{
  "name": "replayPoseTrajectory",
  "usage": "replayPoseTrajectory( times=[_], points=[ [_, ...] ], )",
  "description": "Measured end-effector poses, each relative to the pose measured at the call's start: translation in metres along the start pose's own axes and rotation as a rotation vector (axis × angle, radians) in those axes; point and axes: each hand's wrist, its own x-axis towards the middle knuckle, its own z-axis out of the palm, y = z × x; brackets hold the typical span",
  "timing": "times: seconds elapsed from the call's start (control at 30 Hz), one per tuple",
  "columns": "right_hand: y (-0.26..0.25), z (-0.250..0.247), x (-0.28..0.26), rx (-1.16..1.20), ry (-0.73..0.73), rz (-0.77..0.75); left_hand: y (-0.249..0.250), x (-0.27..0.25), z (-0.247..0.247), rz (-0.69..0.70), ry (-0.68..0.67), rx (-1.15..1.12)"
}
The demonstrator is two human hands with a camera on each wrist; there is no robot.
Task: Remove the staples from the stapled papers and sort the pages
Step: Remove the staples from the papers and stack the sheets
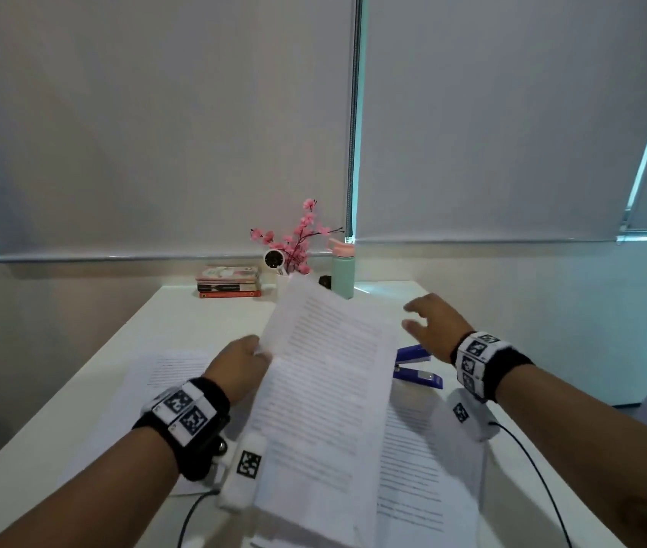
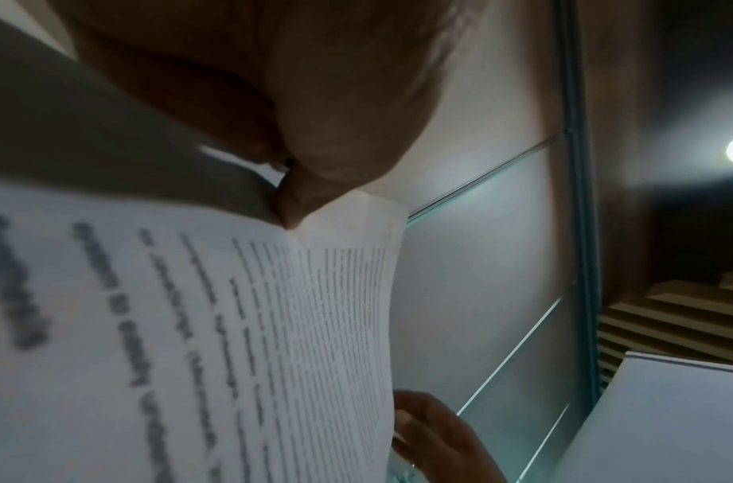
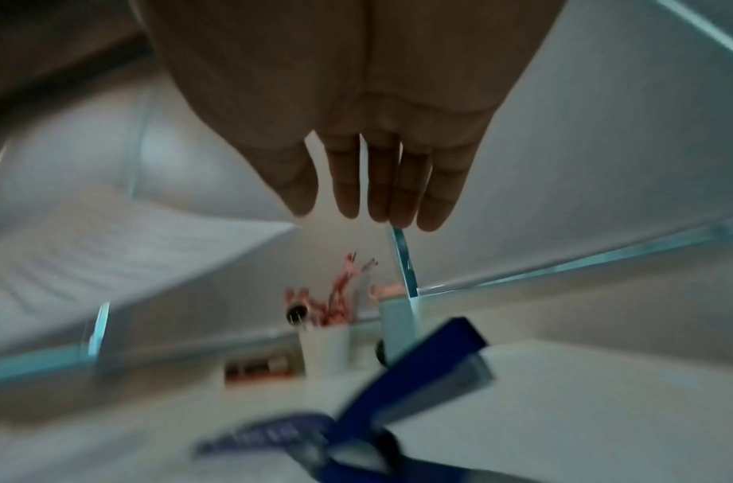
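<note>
Your left hand [image 1: 239, 365] pinches one lifted sheet [image 1: 325, 393] by its edge; two more pages lie flat. Your right hand [image 1: 434, 325] hovers spread and empty above the one blue stapler [image 1: 418, 367].

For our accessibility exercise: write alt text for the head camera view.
A person's left hand pinches the edge of a lifted printed page above a white desk, while the right hand hovers open over a blue stapler. More printed pages lie flat below.
</note>
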Motion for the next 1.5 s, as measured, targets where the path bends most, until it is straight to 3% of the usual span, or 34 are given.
replayPoseTrajectory(
  times=[0.13, 0.3, 0.43, 0.57, 0.73, 0.8, 0.87, 1.1, 1.4, 1.5],
  points=[
    [0.007, 0.043, 0.017, -0.511, -0.409, -0.05, -0.017, -0.011, 0.016, -0.03, -0.131, 0.06],
    [0.002, 0.064, 0.03, -0.643, -0.479, -0.116, -0.025, -0.013, 0.025, -0.046, -0.176, 0.006],
    [-0.001, 0.068, 0.041, -0.53, -0.579, -0.037, -0.027, -0.01, 0.028, -0.055, -0.208, -0.014],
    [0.005, 0.047, 0.04, -0.165, -0.366, 0.172, -0.025, -0.007, 0.03, -0.043, -0.214, -0.015],
    [-0.022, 0.002, 0.049, 0.648, 0.035, 0.312, -0.014, -0.005, 0.039, -0.011, -0.216, 0.065],
    [-0.04, -0.001, 0.051, 0.953, 0.118, 0.369, -0.008, -0.005, 0.045, -0.007, -0.222, 0.097],
    [-0.061, 0.005, 0.05, 1.113, 0.131, 0.4, -0.004, -0.005, 0.05, -0.011, -0.225, 0.114],
    [-0.098, 0.037, 0.038, 1.174, 0.16, 0.469, 0.006, -0.009, 0.063, 0.014, -0.229, 0.157],
    [-0.117, 0.047, 0.026, 0.957, 0.299, 0.411, 0.012, -0.019, 0.068, 0.056, -0.183, 0.188],
    [-0.121, 0.046, 0.022, 0.899, 0.259, 0.328, 0.01, -0.023, 0.069, 0.052, -0.196, 0.182]
  ],
)
